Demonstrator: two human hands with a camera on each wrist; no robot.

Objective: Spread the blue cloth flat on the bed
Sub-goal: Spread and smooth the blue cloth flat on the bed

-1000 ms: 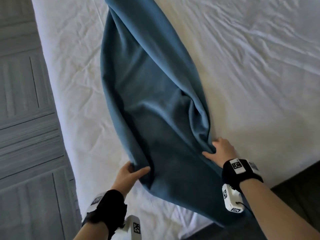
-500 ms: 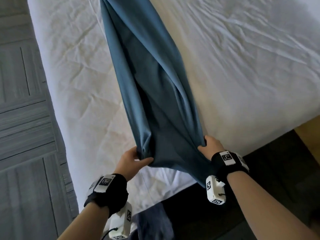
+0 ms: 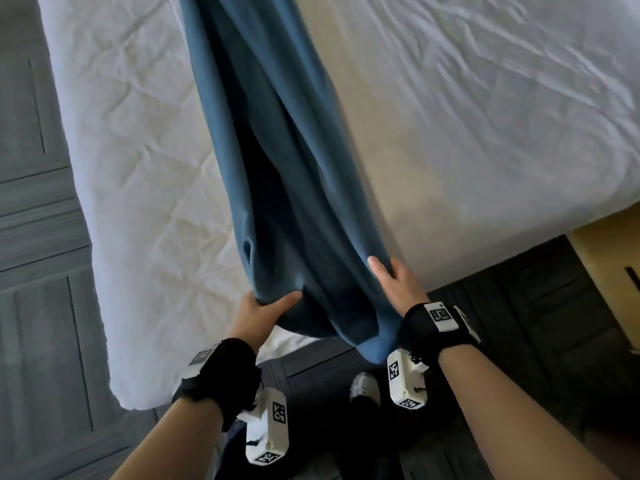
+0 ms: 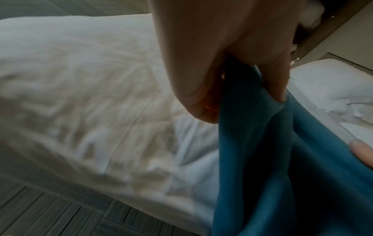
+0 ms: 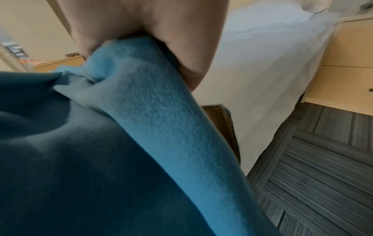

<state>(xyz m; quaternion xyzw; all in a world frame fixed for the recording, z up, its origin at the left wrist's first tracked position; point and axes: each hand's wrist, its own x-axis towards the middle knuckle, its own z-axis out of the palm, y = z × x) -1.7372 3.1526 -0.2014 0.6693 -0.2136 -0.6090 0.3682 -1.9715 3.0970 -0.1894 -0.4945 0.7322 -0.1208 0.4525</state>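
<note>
Clearly mid-spread: the left hand (image 3: 260, 315) and right hand (image 3: 394, 282) each pinch the near edge of the blue cloth (image 3: 277, 161), bunched long and narrow over the bed (image 3: 131, 188); next, I judge, part the hands and lower it

Blue cloth (image 3: 277, 140), plain and darker in its folds, white creased bed (image 3: 485, 116) sheet, grey wood-grain floor (image 3: 34, 306), black wristbands (image 3: 440, 327) with black-and-white square markers, pale tan cabinet (image 5: 351, 63)
</note>
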